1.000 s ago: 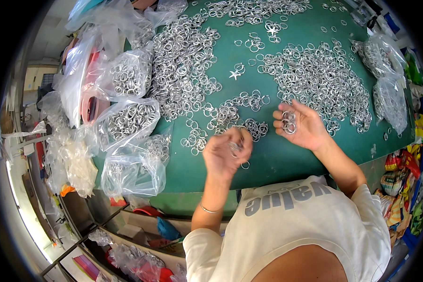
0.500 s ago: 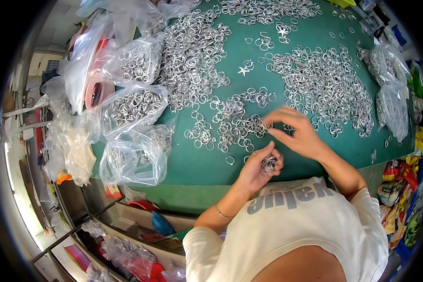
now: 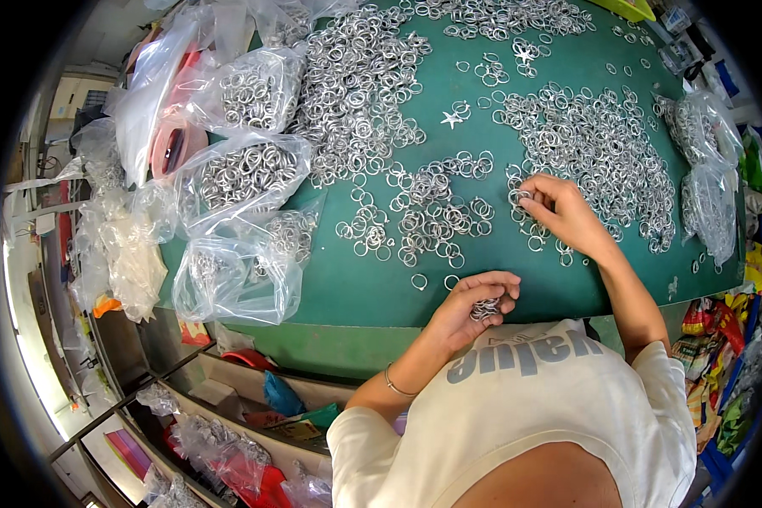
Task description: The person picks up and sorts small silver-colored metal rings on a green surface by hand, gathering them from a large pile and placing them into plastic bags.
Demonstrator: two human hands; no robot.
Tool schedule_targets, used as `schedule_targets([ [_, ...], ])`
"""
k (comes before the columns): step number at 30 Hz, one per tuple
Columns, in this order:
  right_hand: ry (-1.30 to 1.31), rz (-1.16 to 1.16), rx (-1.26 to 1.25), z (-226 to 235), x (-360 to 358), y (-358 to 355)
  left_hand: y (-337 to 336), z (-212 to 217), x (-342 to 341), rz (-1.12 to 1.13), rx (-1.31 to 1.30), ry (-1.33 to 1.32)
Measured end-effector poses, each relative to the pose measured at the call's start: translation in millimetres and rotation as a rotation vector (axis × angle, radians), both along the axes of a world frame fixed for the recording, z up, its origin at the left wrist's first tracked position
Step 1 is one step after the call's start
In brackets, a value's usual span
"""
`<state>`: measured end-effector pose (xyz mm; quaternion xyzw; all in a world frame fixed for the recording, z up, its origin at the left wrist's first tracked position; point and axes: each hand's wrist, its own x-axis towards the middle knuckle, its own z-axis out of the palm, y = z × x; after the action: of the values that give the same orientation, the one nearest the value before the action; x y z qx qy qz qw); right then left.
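A cluster of silver metal rings rests in the curled fingers of my left hand, palm up near the table's front edge. Farther right, my right hand pinches a metal ring between thumb and fingertips, at the left edge of a big ring pile. Other rings lie loose just under those fingers. A smaller heap of rings is spread between the two hands and the large left pile. Two single rings lie close to my left hand.
Clear plastic bags of rings line the left side of the green table. Another filled bag stands at the right edge. Star-shaped pieces lie farther back. Open drawers with bags sit below the table at left.
My right hand has moved right, from the middle heap to the edge of the right pile. My left hand has stayed low, its fingers now closed further over the rings. The view has shifted slightly.
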<state>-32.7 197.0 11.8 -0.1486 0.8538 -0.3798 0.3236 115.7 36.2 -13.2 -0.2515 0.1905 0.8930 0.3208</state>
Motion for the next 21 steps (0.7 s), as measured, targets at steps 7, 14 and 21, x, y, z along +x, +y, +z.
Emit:
schedule_targets([
  [7, 0.685, 0.509, -0.371, -12.0, 19.0, -60.1, -9.8, -2.7, 2.0, -0.132, 0.017, 0.139],
  [14, 0.788, 0.422, -0.307, -28.1, 14.8, -48.0, -18.1, 5.1, 7.0, -0.09, -0.152, 0.194],
  [21, 0.592, 0.165, -0.211, -12.5, 12.2, -20.4, -20.2, 5.6, 1.7, -0.071, -0.203, 0.208],
])
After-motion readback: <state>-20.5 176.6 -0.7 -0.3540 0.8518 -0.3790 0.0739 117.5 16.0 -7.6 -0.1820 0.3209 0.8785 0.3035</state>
